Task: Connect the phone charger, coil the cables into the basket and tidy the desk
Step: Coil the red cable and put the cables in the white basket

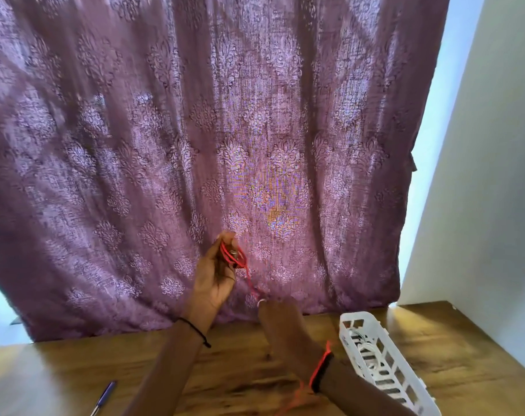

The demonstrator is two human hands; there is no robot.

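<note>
My left hand is raised above the wooden desk, fingers curled round several loops of a thin red cable. A strand of that cable runs down and right to my right hand, which pinches it at the fingertips near a silver ring. The cable's end is hidden in my hands. A white slotted plastic basket stands on the desk to the right of my right forearm, with something pale coiled inside it, too blurred to name.
A purple patterned curtain hangs behind the desk's far edge. A blue pen lies at the front left of the desk. A white wall closes the right side. Red and black threads circle my wrists.
</note>
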